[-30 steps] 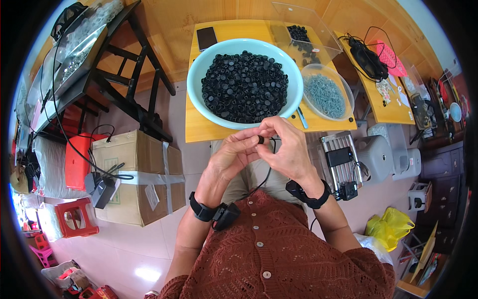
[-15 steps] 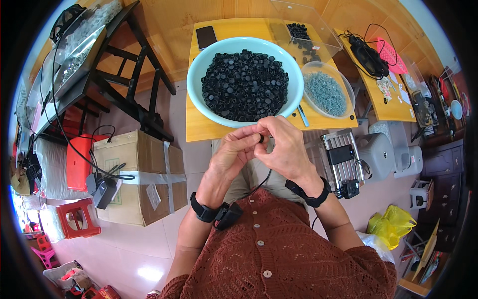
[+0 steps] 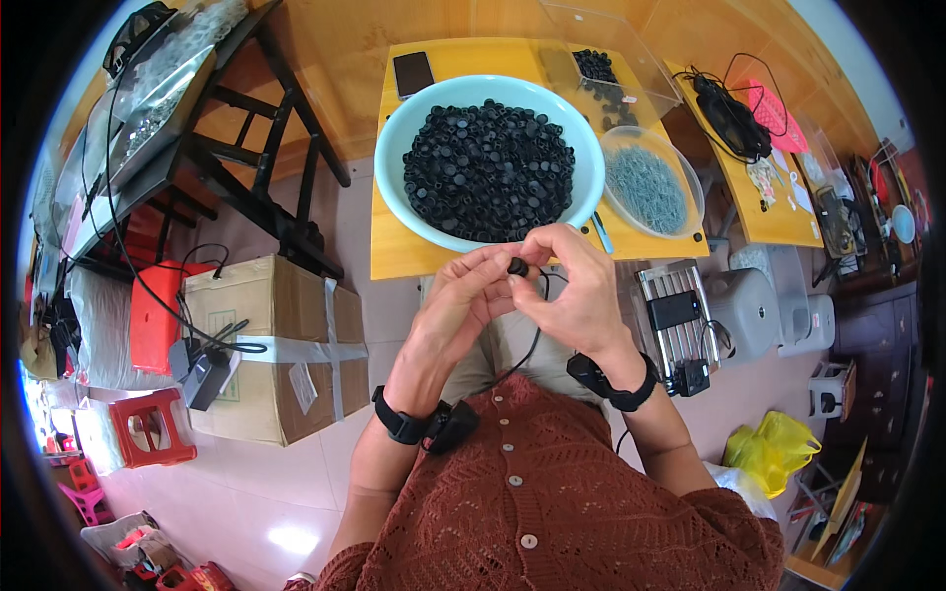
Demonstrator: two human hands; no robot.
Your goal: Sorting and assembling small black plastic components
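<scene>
Wood panelling (image 3: 340, 44) backs a yellow worktop (image 3: 409, 258) bearing a light-blue basin (image 3: 391, 187) heaped with small black caps (image 3: 488, 167). Left of the basin and lower down, a taped carton (image 3: 296, 291) shows green print (image 3: 227, 369) and a pale label (image 3: 304, 388), both too small to read; beyond the basin's right rim, a clear box (image 3: 645, 84) carries a tiny white sticker (image 3: 628, 98), likewise illegible. One small black piece (image 3: 517, 266), rounded and dark all over, is just in front of the basin's near rim, pinched by the left hand (image 3: 458, 295) between thumb and fingers. The right hand (image 3: 579, 281) has its thumb and forefinger curved around it; I cannot tell whether they press on it. Right of the basin stands a tub (image 3: 698, 192) of thin blue-grey fasteners (image 3: 645, 187)
</scene>
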